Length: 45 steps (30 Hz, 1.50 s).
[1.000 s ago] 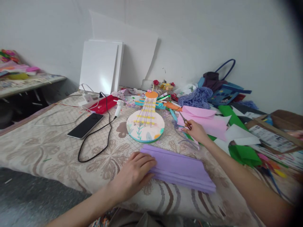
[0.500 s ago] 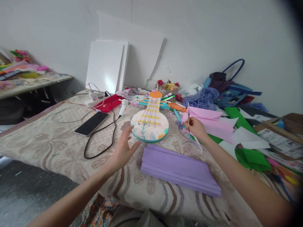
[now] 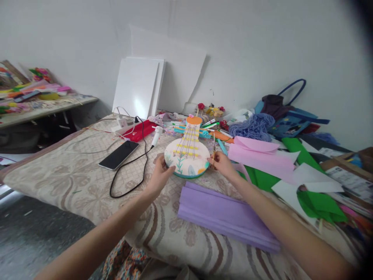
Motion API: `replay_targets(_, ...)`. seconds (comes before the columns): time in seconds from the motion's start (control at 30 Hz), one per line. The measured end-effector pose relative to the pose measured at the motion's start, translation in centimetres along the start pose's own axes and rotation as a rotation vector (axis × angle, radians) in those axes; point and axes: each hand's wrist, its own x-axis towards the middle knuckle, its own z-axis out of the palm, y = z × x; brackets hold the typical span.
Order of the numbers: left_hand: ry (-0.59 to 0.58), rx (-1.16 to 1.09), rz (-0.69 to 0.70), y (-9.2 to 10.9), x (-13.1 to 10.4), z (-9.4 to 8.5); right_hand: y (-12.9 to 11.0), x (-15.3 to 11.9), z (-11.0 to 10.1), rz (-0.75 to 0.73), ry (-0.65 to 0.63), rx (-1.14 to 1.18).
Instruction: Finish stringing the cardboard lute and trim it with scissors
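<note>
A handmade toy guitar [image 3: 186, 155] lies on the patterned tablecloth, its round cream body painted with leaves, purple strings running up to an orange head. My left hand [image 3: 161, 171] grips the left edge of its body, thumb on top. Scissors [image 3: 214, 149] are in my right hand [image 3: 222, 163], blades pointing up and away, while its fingertips touch the guitar's right edge. Just in front of the guitar lies a folded stack of purple paper or felt [image 3: 224, 217].
To the left are a black phone [image 3: 119, 154], a white glue gun [image 3: 156, 137] with a looped black cable, and a power strip [image 3: 122, 124]. Pink sheets [image 3: 259, 155], green scraps [image 3: 322, 204], blue yarn [image 3: 253, 126] and a cardboard box [image 3: 349, 175] crowd the right side.
My left hand has closed onto the guitar's left edge. My right hand, with the scissors, has moved left from beside the pink sheets to the guitar's right edge.
</note>
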Motion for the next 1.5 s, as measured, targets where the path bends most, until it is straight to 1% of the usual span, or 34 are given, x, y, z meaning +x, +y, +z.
replay_targets(0.1, 0.029, -0.013, 0.008, 0.2, 0.5, -0.3, -0.2, 0.6, 0.4, 0.035, 0.048, 0.037)
replay_targets(0.27, 0.049, -0.018, 0.015, 0.1, 1.4, -0.7, -0.4, 1.6, 0.9, 0.073, 0.061, 0.1)
replay_targets(0.4, 0.025, 0.003, 0.013, -0.3, 1.5, -1.0, -0.5, 1.4, 0.3, 0.099, 0.043, 0.148)
replay_targets(0.47, 0.035, 0.112, 0.029, -0.3, 0.9, -1.4, -0.7, 0.6, -0.7, 0.109, 0.03, 0.174)
replay_targets(0.53, 0.025, 0.31, 0.095, 0.3, -0.4, -1.8, -1.1, -0.7, -2.1, 0.118, 0.017, 0.196)
replay_targets(0.57, -0.009, 0.425, 0.149, 0.8, -1.2, -1.9, -1.3, -1.6, -2.9, 0.122, 0.011, 0.202)
replay_targets(0.63, -0.15, 0.61, 0.268, 2.0, -3.2, -2.0, -1.7, -3.6, -4.5, 0.133, -0.005, 0.214)
replay_targets(0.7, -0.377, 0.728, 0.303, 3.3, -5.2, -1.7, -1.9, -5.8, -5.8, 0.153, -0.017, 0.224)
replay_targets(0.73, -0.503, 0.755, 0.318, 3.8, -6.0, -1.5, -1.8, -7.0, -6.3, 0.166, -0.027, 0.231)
replay_targets(0.77, -0.594, 0.769, 0.337, 4.2, -6.6, -1.2, -1.7, -8.1, -6.7, 0.183, -0.041, 0.241)
replay_targets(0.8, -0.66, 0.781, 0.356, 4.4, -7.1, -1.0, -1.5, -9.2, -6.9, 0.198, -0.06, 0.251)
replay_targets(0.83, -0.699, 0.795, 0.37, 4.5, -7.3, -0.7, -1.3, -10.2, -7.1, 0.214, -0.082, 0.257)
replay_targets(0.87, -0.713, 0.812, 0.374, 4.5, -7.4, -0.4, -1.0, -11.2, -7.2, 0.23, -0.102, 0.262)
replay_targets(0.97, -0.704, 0.872, 0.333, 4.2, -6.9, 0.3, -0.5, -13.5, -7.2, 0.252, -0.125, 0.27)
replay_targets(1.03, -0.697, 0.899, 0.309, 4.1, -6.6, 0.6, -0.3, -14.4, -7.2, 0.253, -0.123, 0.26)
replay_targets(1.13, -0.698, 0.905, 0.322, 4.1, -6.3, 0.8, 0.4, -15.0, -7.3, 0.243, -0.122, 0.196)
replay_targets(1.2, -0.683, 0.88, 0.325, 4.0, -6.3, 0.8, 1.3, -14.8, -7.5, 0.222, -0.078, 0.101)
replay_targets(1.23, -0.658, 0.859, 0.327, 3.9, -6.2, 0.7, 1.8, -14.6, -7.6, 0.208, -0.045, 0.047)
replay_targets(1.27, -0.618, 0.832, 0.329, 3.8, -6.0, 0.5, 2.3, -14.3, -7.7, 0.197, -0.014, -0.002)
replay_targets(1.33, -0.493, 0.773, 0.325, 3.5, -5.3, 0.0, 3.2, -13.6, -7.8, 0.184, 0.027, -0.054)
replay_targets(1.43, -0.275, 0.68, 0.275, 2.8, -3.6, -1.1, 4.1, -12.5, -7.9, 0.185, 0.046, -0.056)
replay_targets(1.5, -0.186, 0.626, 0.239, 2.4, -2.6, -1.9, 4.2, -12.0, -7.9, 0.191, 0.05, -0.053)
